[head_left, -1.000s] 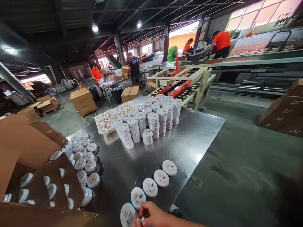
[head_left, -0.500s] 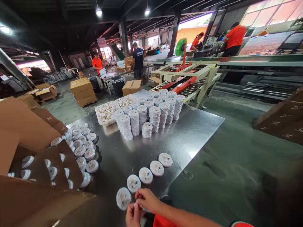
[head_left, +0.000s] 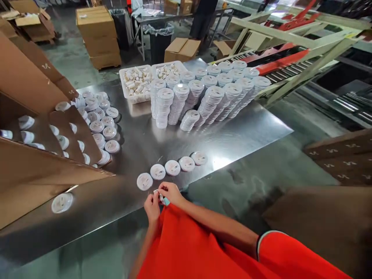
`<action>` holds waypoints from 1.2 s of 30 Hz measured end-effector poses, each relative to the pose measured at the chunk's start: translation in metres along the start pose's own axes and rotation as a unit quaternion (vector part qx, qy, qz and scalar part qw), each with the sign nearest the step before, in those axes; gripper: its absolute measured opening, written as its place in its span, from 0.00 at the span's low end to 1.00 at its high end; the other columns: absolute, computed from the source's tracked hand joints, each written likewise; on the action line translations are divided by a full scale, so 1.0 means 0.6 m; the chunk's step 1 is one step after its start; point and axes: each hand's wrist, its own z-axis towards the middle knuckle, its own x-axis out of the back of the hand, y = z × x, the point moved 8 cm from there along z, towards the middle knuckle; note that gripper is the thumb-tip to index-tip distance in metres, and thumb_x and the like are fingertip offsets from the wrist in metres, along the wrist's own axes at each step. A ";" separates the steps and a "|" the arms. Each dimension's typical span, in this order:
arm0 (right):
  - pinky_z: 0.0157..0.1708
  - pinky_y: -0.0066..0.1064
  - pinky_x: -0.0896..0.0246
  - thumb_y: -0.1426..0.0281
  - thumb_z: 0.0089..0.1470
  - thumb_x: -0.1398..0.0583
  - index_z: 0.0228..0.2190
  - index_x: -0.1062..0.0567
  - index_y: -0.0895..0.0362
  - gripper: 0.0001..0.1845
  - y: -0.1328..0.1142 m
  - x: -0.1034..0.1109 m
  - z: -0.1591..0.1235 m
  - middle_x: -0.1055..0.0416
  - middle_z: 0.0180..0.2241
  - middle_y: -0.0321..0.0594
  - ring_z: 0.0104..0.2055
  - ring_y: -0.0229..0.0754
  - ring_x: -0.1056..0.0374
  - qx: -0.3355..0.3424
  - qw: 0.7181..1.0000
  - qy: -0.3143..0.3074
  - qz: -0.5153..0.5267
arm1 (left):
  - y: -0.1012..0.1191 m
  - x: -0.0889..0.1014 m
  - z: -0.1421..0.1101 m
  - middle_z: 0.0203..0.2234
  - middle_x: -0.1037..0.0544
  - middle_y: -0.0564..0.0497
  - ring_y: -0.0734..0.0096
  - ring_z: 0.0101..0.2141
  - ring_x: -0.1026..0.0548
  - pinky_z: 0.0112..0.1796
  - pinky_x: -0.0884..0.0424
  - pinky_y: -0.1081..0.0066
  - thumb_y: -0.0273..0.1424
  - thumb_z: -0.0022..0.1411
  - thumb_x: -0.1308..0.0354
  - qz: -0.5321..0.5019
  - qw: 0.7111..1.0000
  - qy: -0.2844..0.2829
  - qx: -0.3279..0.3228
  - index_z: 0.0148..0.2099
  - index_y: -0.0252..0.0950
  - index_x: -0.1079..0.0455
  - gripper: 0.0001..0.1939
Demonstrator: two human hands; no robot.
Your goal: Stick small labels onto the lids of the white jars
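Note:
My left hand (head_left: 152, 206) and my right hand (head_left: 171, 192) are pinched together on a small white and teal item (head_left: 161, 197) at the near edge of the steel table (head_left: 232, 135); I cannot make out what it is. Just beyond my fingers lies a curved row of several white round discs (head_left: 172, 167) with labels facing up. My red shirt fills the bottom of the view.
Tall stacks of white discs (head_left: 203, 97) stand mid-table, with two white baskets of small parts (head_left: 136, 82) behind. More discs (head_left: 99, 120) lie at the left beside an open cardboard box (head_left: 35, 128). One loose disc (head_left: 62, 202) sits near left. A roller conveyor (head_left: 290, 62) is far right.
The view has tilted down and nearer to the table. Both hands have come further into sight, still pinching the small item; my red shirt now shows.

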 end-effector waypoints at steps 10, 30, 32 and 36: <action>0.49 0.35 0.43 0.69 0.59 0.40 0.34 0.18 0.57 0.09 -0.036 -0.025 0.113 0.26 0.48 0.44 0.51 0.46 0.35 -0.042 0.964 0.011 -0.262 | 0.011 0.043 0.031 0.50 0.18 0.41 0.51 0.54 0.23 0.59 0.34 0.47 0.35 0.64 0.46 0.256 0.940 -0.036 -0.222 0.24 0.39 0.32 0.16; 0.52 0.43 0.47 0.66 0.63 0.43 0.40 0.19 0.57 0.13 -0.049 -0.072 0.132 0.28 0.50 0.49 0.55 0.53 0.39 -0.029 0.914 -0.014 -0.405 | -0.001 0.015 0.047 0.58 0.23 0.48 0.51 0.64 0.32 0.64 0.39 0.40 0.29 0.66 0.45 0.393 0.884 -0.088 -0.237 0.29 0.40 0.27 0.12; 0.53 0.44 0.47 0.64 0.62 0.42 0.41 0.19 0.57 0.13 -0.057 -0.077 0.130 0.28 0.50 0.50 0.54 0.54 0.38 -0.003 0.899 -0.020 -0.438 | 0.000 0.016 0.047 0.58 0.23 0.49 0.52 0.64 0.33 0.64 0.39 0.40 0.28 0.66 0.45 0.397 0.883 -0.091 -0.233 0.30 0.40 0.26 0.11; 0.51 0.45 0.45 0.64 0.61 0.41 0.46 0.22 0.59 0.16 -0.067 -0.071 0.135 0.29 0.50 0.55 0.52 0.55 0.36 0.002 0.870 0.010 -0.493 | 0.001 0.017 0.047 0.58 0.23 0.49 0.53 0.64 0.33 0.64 0.40 0.40 0.29 0.66 0.45 0.406 0.881 -0.104 -0.220 0.30 0.41 0.27 0.12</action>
